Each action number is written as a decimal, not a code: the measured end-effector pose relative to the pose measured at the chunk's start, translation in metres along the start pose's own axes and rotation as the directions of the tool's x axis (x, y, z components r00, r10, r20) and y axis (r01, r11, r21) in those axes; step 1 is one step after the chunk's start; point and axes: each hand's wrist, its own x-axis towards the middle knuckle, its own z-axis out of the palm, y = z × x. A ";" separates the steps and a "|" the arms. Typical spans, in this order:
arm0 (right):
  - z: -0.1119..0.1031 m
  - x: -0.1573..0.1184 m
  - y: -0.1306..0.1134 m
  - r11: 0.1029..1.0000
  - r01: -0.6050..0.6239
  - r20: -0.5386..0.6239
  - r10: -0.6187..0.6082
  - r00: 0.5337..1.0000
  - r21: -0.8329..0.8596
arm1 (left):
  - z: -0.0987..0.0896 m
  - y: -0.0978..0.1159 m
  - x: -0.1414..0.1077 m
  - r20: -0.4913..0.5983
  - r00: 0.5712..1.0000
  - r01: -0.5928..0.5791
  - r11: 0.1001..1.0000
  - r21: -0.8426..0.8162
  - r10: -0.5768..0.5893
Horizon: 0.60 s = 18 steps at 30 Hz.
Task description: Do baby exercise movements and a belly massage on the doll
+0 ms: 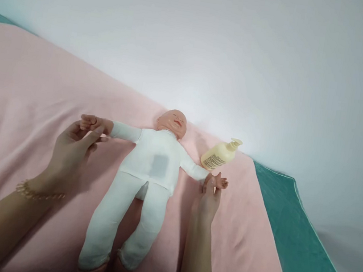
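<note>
A baby doll [151,159] with a white cloth body lies on its back, its head away from me and its arms spread wide. My left hand [73,150], with a beaded bracelet on the wrist, is closed around the doll's hand on the left side. On the other side, my right hand [208,200] pinches the doll's other arm at the wrist, and the doll's small fingers stick out beyond it. Just behind that arm is a pale yellow pump bottle [218,154], tilted, with printed text on its side. Dark shade covers the doll's feet.
A pink cloth [40,80] with some wrinkles lies under the doll. Green fabric [292,232] shows along the right edge, and a bit more at the far left. A white wall [214,46] rises directly behind the doll's head and the bottle.
</note>
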 end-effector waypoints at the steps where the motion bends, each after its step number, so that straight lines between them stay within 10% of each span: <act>1: 0.004 -0.007 -0.002 0.996 0.075 0.011 -0.074 0.997 -0.044 | 0.004 0.006 -0.005 -0.003 1.000 -0.007 1.000 -0.013 0.007; 6: 0.019 -0.039 -0.004 0.834 0.496 0.283 -0.429 0.858 -0.241 | 0.025 0.029 -0.040 0.057 0.998 -0.035 0.999 0.026 0.034; 10: 0.021 -0.048 0.004 0.447 0.872 0.730 -0.527 0.436 -0.199 | 0.031 0.022 -0.059 0.246 0.917 -0.363 0.911 0.194 0.313; 12: 0.021 -0.048 0.008 0.299 0.941 0.808 -0.508 0.298 -0.159 | 0.031 0.015 -0.062 0.343 0.831 -0.521 0.828 0.207 0.437; 18: 0.026 -0.050 0.011 0.079 0.989 0.852 -0.501 0.150 -0.127 | 0.037 0.010 -0.059 0.428 0.663 -0.718 0.683 0.133 0.614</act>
